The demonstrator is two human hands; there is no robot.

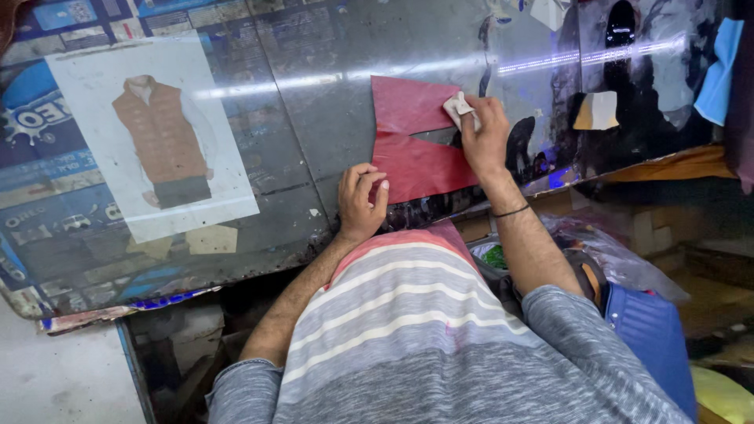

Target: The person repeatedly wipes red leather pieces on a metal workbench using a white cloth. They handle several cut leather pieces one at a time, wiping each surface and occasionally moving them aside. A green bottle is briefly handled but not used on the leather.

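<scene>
- Red piece of material (416, 141), notched on its right edge, flat on the glass-topped table (314, 118), centre of the frame.
- Left hand (361, 200) lower centre, fingers curled, pressing the red piece's lower left corner; nothing gripped.
- Right hand (485, 133) just right of centre, pinched shut on a small whitish pad (458, 106), held against the red piece's upper right edge.
- Vest picture (153, 137) under the glass, upper left.
- Blue cloth (722, 71) at far upper right.

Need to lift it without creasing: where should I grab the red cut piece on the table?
Probably the free top-left corner of the red cut piece, coming from the left. It lies flat; the left hand pins the near edge, the right hand with its pale cloth covers the right side.
</scene>
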